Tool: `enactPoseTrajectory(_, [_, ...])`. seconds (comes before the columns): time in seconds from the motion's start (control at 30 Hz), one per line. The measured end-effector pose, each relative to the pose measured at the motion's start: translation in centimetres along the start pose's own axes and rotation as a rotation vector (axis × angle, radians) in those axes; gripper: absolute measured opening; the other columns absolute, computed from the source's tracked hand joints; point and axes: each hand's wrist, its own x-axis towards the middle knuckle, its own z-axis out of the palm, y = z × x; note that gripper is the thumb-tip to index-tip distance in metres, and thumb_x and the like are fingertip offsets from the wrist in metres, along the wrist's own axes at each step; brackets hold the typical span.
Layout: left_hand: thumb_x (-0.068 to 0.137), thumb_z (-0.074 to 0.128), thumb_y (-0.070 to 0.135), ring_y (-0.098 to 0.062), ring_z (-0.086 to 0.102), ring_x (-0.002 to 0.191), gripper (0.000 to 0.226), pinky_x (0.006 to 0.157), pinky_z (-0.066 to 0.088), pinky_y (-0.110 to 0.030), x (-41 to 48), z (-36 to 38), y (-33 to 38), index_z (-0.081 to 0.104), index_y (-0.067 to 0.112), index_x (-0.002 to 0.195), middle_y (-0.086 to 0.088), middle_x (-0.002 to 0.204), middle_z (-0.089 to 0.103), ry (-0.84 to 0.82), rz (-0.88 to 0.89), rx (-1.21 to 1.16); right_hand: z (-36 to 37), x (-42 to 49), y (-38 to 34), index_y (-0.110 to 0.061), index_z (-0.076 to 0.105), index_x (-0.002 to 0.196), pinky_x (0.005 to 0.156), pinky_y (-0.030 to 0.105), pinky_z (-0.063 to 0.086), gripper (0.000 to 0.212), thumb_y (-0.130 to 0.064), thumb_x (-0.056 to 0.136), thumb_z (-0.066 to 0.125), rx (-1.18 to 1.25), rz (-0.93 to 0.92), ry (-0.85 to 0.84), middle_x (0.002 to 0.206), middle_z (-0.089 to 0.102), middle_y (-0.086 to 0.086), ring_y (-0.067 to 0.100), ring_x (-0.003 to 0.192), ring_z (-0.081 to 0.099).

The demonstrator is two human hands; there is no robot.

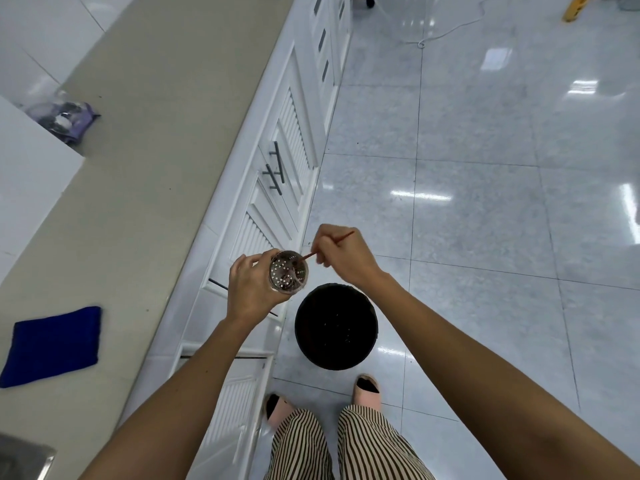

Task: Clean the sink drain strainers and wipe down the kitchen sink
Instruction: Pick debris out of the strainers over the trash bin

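Left hand (251, 289) grips a sink strainer (288, 271) above the black bin (336, 327); right hand (341, 256) pinches a thin stick (341, 237), picking at debris inside. Judged early: blue cloth (52, 346) lies unused on the bench (138, 168), wiping undone.

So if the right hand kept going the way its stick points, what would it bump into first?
Probably the metal drain strainer, gripped by the left hand. The right hand pinches a thin stick whose tip seems at the strainer's rim, though depth is unclear.
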Motion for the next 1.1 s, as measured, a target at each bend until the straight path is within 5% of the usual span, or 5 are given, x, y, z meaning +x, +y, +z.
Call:
enactPoseTrajectory(0.37, [0.053,0.082,0.058,-0.023,0.059,0.088,0.075,0.096,0.037,-0.036,0.5,1.5,1.4,0.060,0.020,0.114,-0.001,0.086,0.066,0.034,0.094,0.081,-0.4,-1.0,1.7,-0.011,0.060,0.081,0.065,0.032,0.047,0.016,-0.014,0.091,0.047,-0.369,0.045,-0.351,0.078,0.064,0.010,0.022,0.069,0.058])
enactPoseTrajectory(0.57, [0.053,0.084,0.053,-0.025,0.060,0.086,0.075,0.092,0.040,-0.037,0.7,1.6,2.3,0.061,0.017,0.114,-0.004,0.085,0.066,0.054,0.129,0.084,-0.5,-0.5,0.8,-0.013,0.058,0.083,0.062,0.035,0.047,0.016,-0.018,0.092,0.046,-0.453,0.056,-0.220,0.083,0.062,0.013,0.025,0.069,0.056])
enactPoseTrajectory(0.8, [0.051,0.087,0.046,-0.026,0.059,0.087,0.076,0.090,0.040,-0.040,0.9,1.5,2.1,0.059,0.017,0.115,-0.005,0.086,0.065,0.060,0.081,0.022,-0.1,-1.0,0.8,-0.007,0.064,0.082,0.070,0.022,0.057,0.028,-0.002,0.093,0.039,0.150,0.245,-0.269,0.074,0.067,0.007,0.011,0.063,0.065])
enactPoseTrajectory(1.0, [0.058,0.064,0.069,-0.022,0.058,0.088,0.076,0.093,0.040,-0.037,-0.2,1.0,2.0,0.059,0.019,0.116,0.000,0.087,0.065,0.020,0.115,0.036,-0.9,-0.9,1.1,-0.010,0.064,0.077,0.075,0.035,0.054,0.021,-0.008,0.090,0.047,-0.195,0.183,-0.289,0.073,0.065,0.009,0.018,0.067,0.061])
enactPoseTrajectory(1.1, [0.058,0.064,0.068,-0.022,0.059,0.083,0.075,0.089,0.041,-0.038,-0.4,1.1,2.7,0.059,0.018,0.114,0.001,0.085,0.066,0.066,0.084,-0.008,0.4,-0.9,0.0,-0.018,0.066,0.076,0.081,0.031,0.056,0.025,-0.010,0.090,0.047,-0.125,0.141,-0.327,0.080,0.071,0.010,0.016,0.073,0.067])
